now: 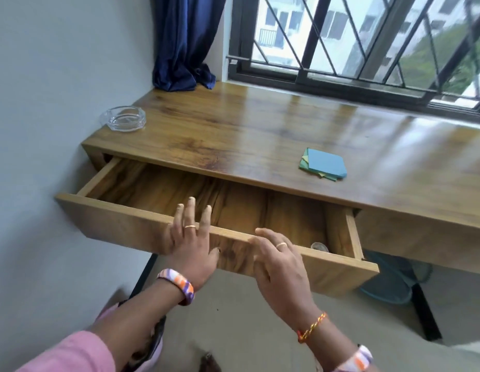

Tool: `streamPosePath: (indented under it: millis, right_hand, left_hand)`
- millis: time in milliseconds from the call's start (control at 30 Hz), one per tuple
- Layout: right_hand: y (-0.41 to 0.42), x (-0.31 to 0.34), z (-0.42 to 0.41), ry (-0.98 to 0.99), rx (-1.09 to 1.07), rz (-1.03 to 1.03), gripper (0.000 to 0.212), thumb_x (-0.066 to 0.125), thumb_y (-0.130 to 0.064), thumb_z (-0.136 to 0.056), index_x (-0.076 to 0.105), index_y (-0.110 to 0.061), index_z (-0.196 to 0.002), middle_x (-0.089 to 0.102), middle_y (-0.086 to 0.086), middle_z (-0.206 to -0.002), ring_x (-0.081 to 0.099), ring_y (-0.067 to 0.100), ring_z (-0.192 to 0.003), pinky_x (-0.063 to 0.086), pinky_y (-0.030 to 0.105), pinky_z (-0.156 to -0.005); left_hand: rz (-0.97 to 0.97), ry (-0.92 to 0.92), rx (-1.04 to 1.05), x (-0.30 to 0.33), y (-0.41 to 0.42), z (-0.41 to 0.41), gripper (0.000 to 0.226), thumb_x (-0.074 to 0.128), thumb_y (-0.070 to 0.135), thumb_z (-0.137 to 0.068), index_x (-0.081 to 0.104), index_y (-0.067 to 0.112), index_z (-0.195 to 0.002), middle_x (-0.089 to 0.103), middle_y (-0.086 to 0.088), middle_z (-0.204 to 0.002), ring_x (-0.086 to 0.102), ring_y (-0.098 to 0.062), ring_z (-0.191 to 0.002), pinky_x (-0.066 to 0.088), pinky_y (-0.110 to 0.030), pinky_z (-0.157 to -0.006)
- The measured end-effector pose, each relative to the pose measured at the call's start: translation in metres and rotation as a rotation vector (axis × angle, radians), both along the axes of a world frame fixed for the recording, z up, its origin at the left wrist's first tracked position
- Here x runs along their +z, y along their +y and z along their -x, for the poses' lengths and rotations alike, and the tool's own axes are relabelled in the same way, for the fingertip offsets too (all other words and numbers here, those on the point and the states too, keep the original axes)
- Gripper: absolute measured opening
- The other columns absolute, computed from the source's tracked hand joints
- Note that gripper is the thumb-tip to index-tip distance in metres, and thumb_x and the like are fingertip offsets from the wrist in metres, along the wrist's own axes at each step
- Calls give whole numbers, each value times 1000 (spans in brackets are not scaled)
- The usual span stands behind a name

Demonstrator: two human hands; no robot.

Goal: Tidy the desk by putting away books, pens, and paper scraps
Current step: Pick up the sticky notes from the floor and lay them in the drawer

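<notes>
The wooden drawer (120, 224) under the desk stands pulled out, its inside mostly bare wood. My left hand (191, 237) lies flat against the drawer's front panel, fingers straight and reaching over its top edge. My right hand (279, 261) hovers at the same front edge, fingers relaxed and slightly bent, holding nothing. A small stack of blue, green and yellow paper squares (323, 164) lies on the desk top (233, 130), behind the drawer and to the right. A small round object (319, 247) sits in the drawer's front right corner.
A glass ashtray (123, 118) stands at the desk's left end near the wall. A blue curtain (186, 44) hangs at the back left beside the barred window (354, 36). A teal fan (389, 285) sits on the floor under the desk.
</notes>
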State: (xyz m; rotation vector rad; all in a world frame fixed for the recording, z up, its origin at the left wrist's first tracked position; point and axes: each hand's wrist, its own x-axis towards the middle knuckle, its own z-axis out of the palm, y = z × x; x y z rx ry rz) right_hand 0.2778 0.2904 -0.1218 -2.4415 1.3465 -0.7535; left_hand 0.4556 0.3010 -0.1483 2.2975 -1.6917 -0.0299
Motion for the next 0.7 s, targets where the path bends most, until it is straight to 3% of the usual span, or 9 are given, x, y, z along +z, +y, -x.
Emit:
streamPosePath:
  millis: [100,167,300,400,567,700]
  right_hand:
    - [-4,7,-8,306,-63,-130,48,45,-22,-90,36,-20,-137,37,1,-147,28,19,-138,17,39,-114]
    - [0,4,-7,403,-90,-228,50,47,-24,-88,33,-20,-137,41,1,-143,31,19,-135,14,40,-114]
    - [28,7,-2,450,-92,-243,46,45,-16,-87,38,-20,-132,47,2,-137,38,20,-130,20,37,-110]
    - [57,16,1,447,-92,-295,40,41,-11,-88,46,-21,-127,54,3,-131,45,22,-125,26,34,-104]
    - [106,28,11,409,-55,-413,30,43,-12,-90,61,-20,-112,64,8,-116,57,29,-107,45,34,-91]
    - [133,39,14,420,-2,-517,31,50,-8,-86,66,-18,-112,66,7,-115,58,28,-107,44,27,-86]
  left_hand:
    - [-131,-123,-171,18,5,3,48,40,41,-92,37,23,-136,36,1,-148,23,-17,-141,15,-43,-115]
    - [-164,-185,-207,27,13,2,40,38,37,-93,43,20,-129,47,1,-139,34,-17,-135,22,-38,-113]
    - [-256,-165,-231,44,38,0,27,38,26,-94,54,16,-113,59,-5,-123,51,-24,-118,40,-34,-96]
    - [-348,-243,-236,54,63,6,31,37,9,-90,60,15,-111,64,-9,-117,59,-29,-109,46,-32,-79]
    - [-466,-318,-341,61,101,7,25,48,7,-87,67,12,-102,67,-11,-109,63,-31,-101,46,-30,-74]
    - [-567,-292,-417,66,127,5,14,60,13,-82,70,10,-91,69,-9,-90,66,-28,-84,53,-31,-72]
